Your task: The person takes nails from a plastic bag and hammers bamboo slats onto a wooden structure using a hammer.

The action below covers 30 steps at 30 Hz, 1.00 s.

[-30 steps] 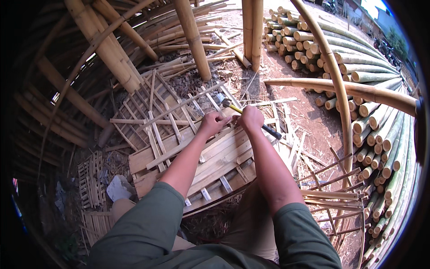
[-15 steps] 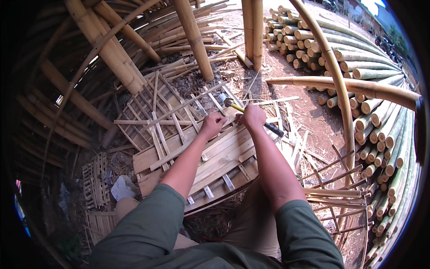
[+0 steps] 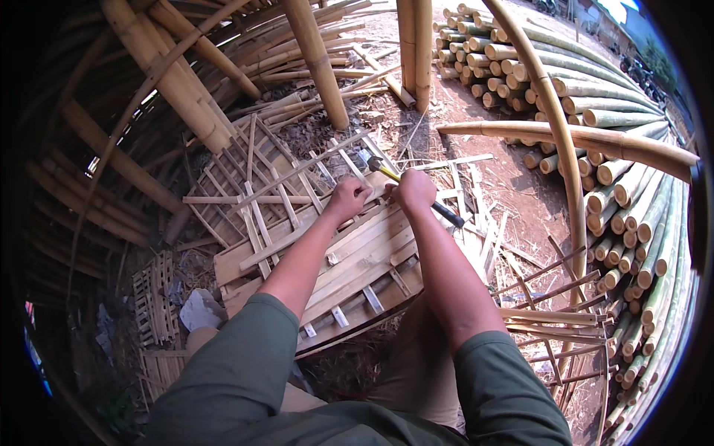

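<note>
My right hand (image 3: pixel 414 190) is wrapped round the middle of a hammer (image 3: pixel 448 215) with a black grip and a yellow shaft. The hammer's head points away to the far left. Just left of it, my left hand (image 3: pixel 349 199) is closed with the fingertips curled together; what they hold, if anything, is too small to make out. Both hands are over the far part of a panel of pale bamboo slats (image 3: pixel 364 256), which lies across a low wooden work surface (image 3: pixel 232 281) in front of my knees. Short cross strips show under the slats.
A lattice of thin bamboo strips (image 3: pixel 256 167) spreads beyond the panel to the left. Upright bamboo posts (image 3: pixel 316 67) stand at the back. Cut green poles (image 3: pixel 628 189) are stacked on the right, behind a curved bamboo pole (image 3: pixel 558 111). Thin sticks (image 3: pixel 554 318) jut out near my right elbow.
The whole view has shifted slightly, so things sit a little further left and higher. Both hands keep nearly the same place over the panel, and the hammer stays in my right hand.
</note>
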Each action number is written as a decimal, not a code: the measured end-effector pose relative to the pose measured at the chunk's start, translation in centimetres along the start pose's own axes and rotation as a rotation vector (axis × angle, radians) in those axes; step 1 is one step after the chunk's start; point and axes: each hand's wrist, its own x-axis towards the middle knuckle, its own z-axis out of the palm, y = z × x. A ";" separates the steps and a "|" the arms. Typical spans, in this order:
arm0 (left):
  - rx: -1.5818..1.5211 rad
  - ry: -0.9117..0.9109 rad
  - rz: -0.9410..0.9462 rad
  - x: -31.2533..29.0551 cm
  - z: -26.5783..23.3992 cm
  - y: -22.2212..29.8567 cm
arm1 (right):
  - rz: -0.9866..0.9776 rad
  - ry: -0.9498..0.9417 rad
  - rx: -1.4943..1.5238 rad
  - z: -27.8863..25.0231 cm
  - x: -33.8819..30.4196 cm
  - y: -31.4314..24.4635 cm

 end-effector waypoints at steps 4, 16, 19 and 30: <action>-0.048 -0.026 -0.064 -0.2 -0.2 0.5 | 0.031 0.004 0.026 -0.2 -0.1 0.0; 0.589 -0.140 -0.235 -3.9 -6.4 -3.0 | 0.061 -0.013 0.056 0.0 0.3 0.5; 0.603 -0.133 -0.392 -5.7 -7.0 -3.9 | 0.047 -0.023 0.046 0.2 0.5 0.1; 0.623 -0.075 -0.406 -7.3 -6.4 -2.5 | 0.056 -0.020 0.031 0.4 0.4 0.0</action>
